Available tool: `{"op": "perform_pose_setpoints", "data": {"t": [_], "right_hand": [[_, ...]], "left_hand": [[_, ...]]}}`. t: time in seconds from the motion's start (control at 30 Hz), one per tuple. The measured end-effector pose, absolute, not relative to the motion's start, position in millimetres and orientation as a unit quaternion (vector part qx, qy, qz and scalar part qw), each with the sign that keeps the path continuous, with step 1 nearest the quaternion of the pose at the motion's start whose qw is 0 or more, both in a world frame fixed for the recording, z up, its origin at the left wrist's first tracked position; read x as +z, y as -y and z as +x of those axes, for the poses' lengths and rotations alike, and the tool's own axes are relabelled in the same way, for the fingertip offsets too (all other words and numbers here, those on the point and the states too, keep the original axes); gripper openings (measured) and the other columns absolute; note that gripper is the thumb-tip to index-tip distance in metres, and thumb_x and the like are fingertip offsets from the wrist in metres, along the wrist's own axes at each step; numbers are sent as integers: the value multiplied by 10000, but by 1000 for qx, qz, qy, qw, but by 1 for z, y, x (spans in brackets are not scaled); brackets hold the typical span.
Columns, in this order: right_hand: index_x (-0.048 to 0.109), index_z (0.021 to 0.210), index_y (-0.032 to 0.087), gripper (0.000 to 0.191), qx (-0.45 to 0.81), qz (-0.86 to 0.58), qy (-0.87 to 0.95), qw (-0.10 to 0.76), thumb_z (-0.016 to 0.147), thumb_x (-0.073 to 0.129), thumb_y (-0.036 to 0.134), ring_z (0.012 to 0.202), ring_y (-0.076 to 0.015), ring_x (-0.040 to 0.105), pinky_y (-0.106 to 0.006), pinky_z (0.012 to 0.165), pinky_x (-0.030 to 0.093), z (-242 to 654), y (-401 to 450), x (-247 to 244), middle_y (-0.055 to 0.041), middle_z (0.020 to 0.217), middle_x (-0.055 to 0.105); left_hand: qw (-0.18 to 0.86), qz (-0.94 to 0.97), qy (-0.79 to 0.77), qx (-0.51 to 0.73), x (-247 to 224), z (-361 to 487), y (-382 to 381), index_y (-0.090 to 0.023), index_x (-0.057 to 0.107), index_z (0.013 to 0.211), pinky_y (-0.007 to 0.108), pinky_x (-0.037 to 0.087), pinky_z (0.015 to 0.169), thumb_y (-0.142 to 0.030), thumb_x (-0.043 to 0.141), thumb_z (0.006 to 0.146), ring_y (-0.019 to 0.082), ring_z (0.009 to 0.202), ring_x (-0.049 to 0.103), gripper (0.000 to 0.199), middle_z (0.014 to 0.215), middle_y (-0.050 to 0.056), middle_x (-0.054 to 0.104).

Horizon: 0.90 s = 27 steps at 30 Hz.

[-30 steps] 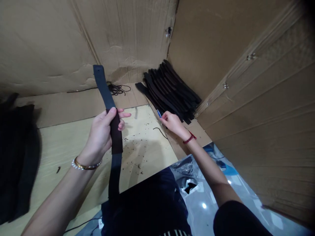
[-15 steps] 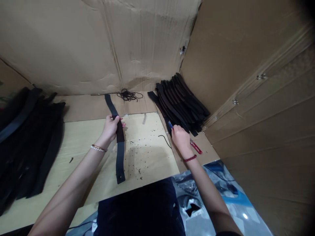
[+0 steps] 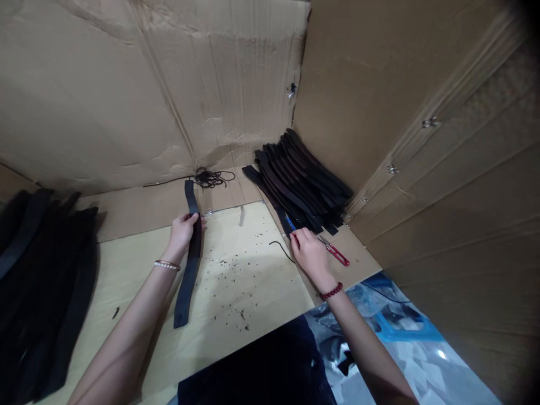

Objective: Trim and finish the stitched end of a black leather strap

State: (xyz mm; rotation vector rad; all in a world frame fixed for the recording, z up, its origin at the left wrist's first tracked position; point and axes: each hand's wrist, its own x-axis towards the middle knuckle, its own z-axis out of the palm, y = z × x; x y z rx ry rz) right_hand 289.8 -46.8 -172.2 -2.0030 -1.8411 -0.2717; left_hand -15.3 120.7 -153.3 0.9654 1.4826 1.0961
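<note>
My left hand [image 3: 184, 233] grips a long black strip [image 3: 186, 289] near its middle, thumb on top. The strip has a thicker dark sleeve at its centre and plain flat ends; its lower end hangs toward me. On the right, my right hand [image 3: 309, 250] has its fingers closed at the lower end of a slim blue pen-like tool [image 3: 290, 223]. That tool lies against the near edge of a pile of similar black strips [image 3: 295, 177]. Its lower end is hidden by the fingers. Beside this hand are red-handled thread snips [image 3: 337, 256].
A large heap of black strips [image 3: 46, 292] covers the left side. A tangle of dark cord [image 3: 211, 178] lies by the back cardboard wall [image 3: 236, 84]. A short black cord [image 3: 280, 247] and dark crumbs [image 3: 232, 281] lie on the board. Cardboard also walls the right.
The strip in my left hand has swung, its lower end now further left. More of the blue tool shows beyond my right fingers. The whole view has shifted slightly.
</note>
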Motion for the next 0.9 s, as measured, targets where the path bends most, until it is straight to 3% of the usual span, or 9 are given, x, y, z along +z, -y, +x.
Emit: {"op": "perform_pose_setpoints", "data": {"t": [0.17,0.3,0.4,0.5,0.57,0.67,0.73,0.8,0.9], "right_hand": [[660,910,160,266,-63,-711,646,272,1018,448,280,780,-183,645,-282,665,415,285,61,-176,-69,889,691],[658,951,152,288,-20,-712,617,335,1030,433,314,771,-171,662,-268,684,479,276,66,-167,-73,883,704],[645,1071,166,314,167,-674,594,406,1029,437,398,770,-139,677,-238,677,529,250,70,-146,-62,951,727],[531,1311,217,414,418,-545,590,425,969,552,450,1060,-169,667,-295,906,534,214,73,-126,-62,1170,703],[455,1345,223,447,456,-521,569,443,964,563,429,994,-176,681,-313,863,546,198,72,-121,-57,1108,713],[459,1314,206,351,391,-568,556,465,1013,440,386,728,-174,667,-321,702,551,207,58,-116,-45,924,713],[472,1342,174,381,269,-616,592,444,1020,416,369,784,-207,681,-341,722,554,232,41,-107,-83,948,715],[471,1407,135,438,79,-650,664,362,1024,414,340,1085,-275,636,-405,930,508,263,17,-89,-169,1209,653],[403,1488,67,513,-115,-732,649,174,1037,371,310,970,-302,637,-402,818,514,302,-24,-63,-204,1090,651]], "left_hand": [[474,409,-640,445,-157,-23,-139,-108,635,861,310,541,740,-222,657,923,142,771,635,132,859,17,655],[509,407,-607,456,-138,-18,-129,-107,641,797,272,514,689,-212,677,888,129,683,623,143,760,12,664],[569,420,-532,465,-114,7,-113,-105,689,833,215,483,620,-261,785,759,122,660,632,197,777,43,704],[613,423,-455,488,-94,40,-97,-135,678,867,237,534,719,-313,821,712,140,786,674,276,927,67,733],[629,423,-419,500,-84,57,-88,-144,669,909,259,550,798,-333,787,766,152,888,684,265,1031,77,730],[644,437,-395,487,-74,62,-76,-126,662,1045,295,557,855,-329,739,835,173,937,689,302,1124,114,715],[645,451,-403,467,-68,53,-64,-133,625,1187,328,568,861,-365,724,859,204,1011,679,413,1248,130,673],[597,503,-443,441,-63,38,-46,-175,580,1290,302,563,879,-426,681,893,198,1106,642,481,1341,99,627],[556,548,-451,433,-56,17,-8,-196,607,1257,275,568,858,-459,653,904,193,1079,648,443,1309,79,646]]}}
